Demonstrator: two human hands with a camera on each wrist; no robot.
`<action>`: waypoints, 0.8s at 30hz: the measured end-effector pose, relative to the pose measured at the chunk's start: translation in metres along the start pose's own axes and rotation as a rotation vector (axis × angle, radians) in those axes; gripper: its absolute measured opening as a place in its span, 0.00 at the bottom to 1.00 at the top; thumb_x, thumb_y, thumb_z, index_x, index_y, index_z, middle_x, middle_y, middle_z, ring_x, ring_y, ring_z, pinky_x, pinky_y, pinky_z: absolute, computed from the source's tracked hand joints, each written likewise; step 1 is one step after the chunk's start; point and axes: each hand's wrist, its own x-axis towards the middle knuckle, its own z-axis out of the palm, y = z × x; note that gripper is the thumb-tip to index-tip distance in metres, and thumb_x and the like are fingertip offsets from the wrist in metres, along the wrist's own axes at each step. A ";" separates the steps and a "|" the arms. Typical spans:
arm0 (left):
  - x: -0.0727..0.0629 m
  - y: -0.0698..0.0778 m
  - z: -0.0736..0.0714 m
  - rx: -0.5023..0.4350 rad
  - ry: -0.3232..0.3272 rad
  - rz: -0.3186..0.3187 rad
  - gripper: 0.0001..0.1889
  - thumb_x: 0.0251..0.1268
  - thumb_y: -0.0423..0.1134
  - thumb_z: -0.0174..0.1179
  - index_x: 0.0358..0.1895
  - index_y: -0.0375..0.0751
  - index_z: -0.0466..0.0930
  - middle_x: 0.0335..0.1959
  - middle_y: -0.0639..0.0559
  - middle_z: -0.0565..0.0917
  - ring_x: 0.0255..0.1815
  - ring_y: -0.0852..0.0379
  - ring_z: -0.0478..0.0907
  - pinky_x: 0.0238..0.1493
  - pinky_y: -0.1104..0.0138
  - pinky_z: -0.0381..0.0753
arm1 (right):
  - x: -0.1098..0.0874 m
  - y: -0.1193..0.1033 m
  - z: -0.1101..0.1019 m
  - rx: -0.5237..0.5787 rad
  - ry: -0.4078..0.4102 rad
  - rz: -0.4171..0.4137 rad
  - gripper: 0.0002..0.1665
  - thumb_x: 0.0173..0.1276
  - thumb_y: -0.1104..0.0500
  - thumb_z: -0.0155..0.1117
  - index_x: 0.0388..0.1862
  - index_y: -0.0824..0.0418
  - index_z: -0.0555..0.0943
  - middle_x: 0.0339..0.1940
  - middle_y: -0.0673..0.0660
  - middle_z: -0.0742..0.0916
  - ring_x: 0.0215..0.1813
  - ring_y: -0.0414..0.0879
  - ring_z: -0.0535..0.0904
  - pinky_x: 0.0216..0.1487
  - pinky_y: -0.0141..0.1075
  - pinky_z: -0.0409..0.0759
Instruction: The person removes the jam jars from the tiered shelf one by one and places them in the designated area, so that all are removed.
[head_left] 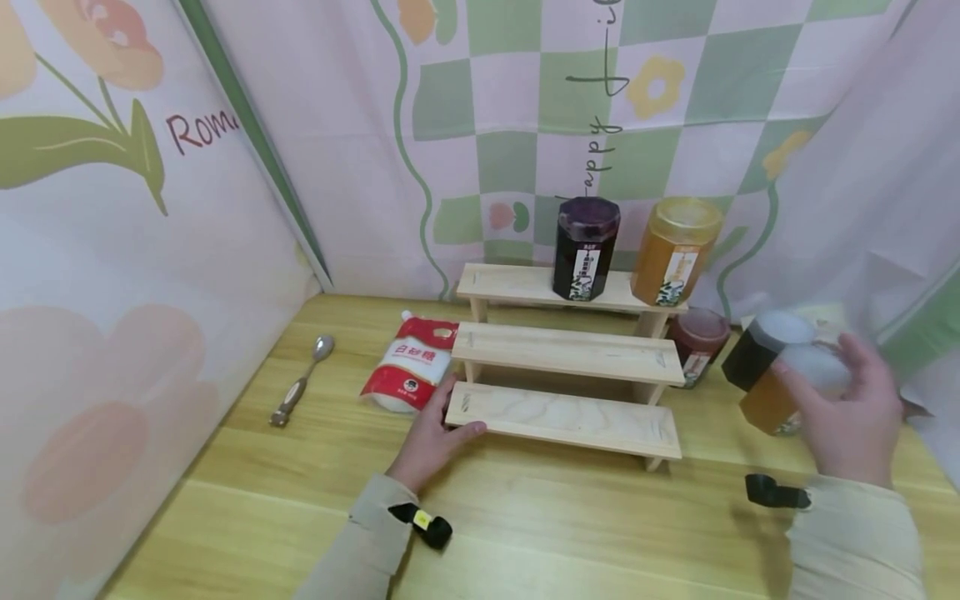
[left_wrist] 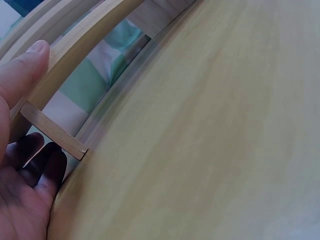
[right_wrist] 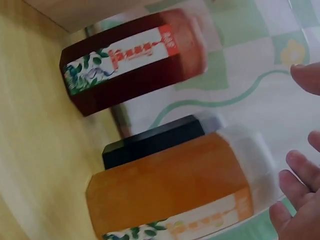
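My left hand [head_left: 432, 442] grips the left end of the lowest step of a three-tier wooden shelf [head_left: 566, 417]. In the left wrist view its thumb lies along the step's front, with the fingers around the end by the leg. My right hand [head_left: 855, 417] is at the white lid of an amber jam jar [head_left: 767, 402], right of the shelf. In the right wrist view its fingers [right_wrist: 295, 165] are spread just beyond that lid, gripping nothing. A black jar [head_left: 750, 357] with a pale lid stands behind the amber one, and a dark red jar [head_left: 697, 354] stands against the shelf.
On the top tier stand a dark purple jar [head_left: 587, 250] and a golden jar [head_left: 677, 250]. A red-and-white sugar bag [head_left: 412, 364] lies left of the shelf, with a spoon [head_left: 302, 382] farther left. Patterned cloth [head_left: 517, 100] hangs behind the table.
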 end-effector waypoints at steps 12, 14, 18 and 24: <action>-0.002 0.006 0.001 0.004 0.011 -0.030 0.52 0.56 0.53 0.73 0.81 0.52 0.51 0.72 0.47 0.70 0.69 0.48 0.70 0.70 0.51 0.69 | 0.010 0.025 -0.001 0.124 0.000 0.089 0.58 0.62 0.57 0.76 0.81 0.39 0.51 0.81 0.44 0.58 0.78 0.37 0.52 0.76 0.26 0.51; -0.002 0.006 0.001 0.004 0.012 -0.031 0.52 0.57 0.53 0.73 0.81 0.52 0.51 0.71 0.47 0.71 0.68 0.48 0.71 0.70 0.51 0.69 | 0.014 0.033 -0.002 0.171 -0.007 0.098 0.59 0.59 0.60 0.78 0.80 0.40 0.52 0.80 0.44 0.59 0.77 0.38 0.54 0.73 0.24 0.55; -0.002 0.006 0.001 -0.002 0.010 -0.029 0.51 0.57 0.52 0.73 0.81 0.52 0.52 0.71 0.47 0.71 0.67 0.49 0.71 0.69 0.51 0.70 | 0.022 0.049 -0.001 0.164 -0.007 0.075 0.58 0.57 0.63 0.79 0.79 0.41 0.57 0.77 0.42 0.64 0.74 0.38 0.59 0.68 0.19 0.60; -0.002 0.006 0.000 -0.001 0.012 -0.032 0.51 0.58 0.51 0.73 0.81 0.52 0.51 0.70 0.47 0.72 0.67 0.49 0.72 0.69 0.51 0.70 | 0.028 0.066 0.002 0.184 -0.064 0.016 0.54 0.55 0.66 0.79 0.78 0.47 0.63 0.57 0.39 0.76 0.52 0.36 0.72 0.43 0.17 0.75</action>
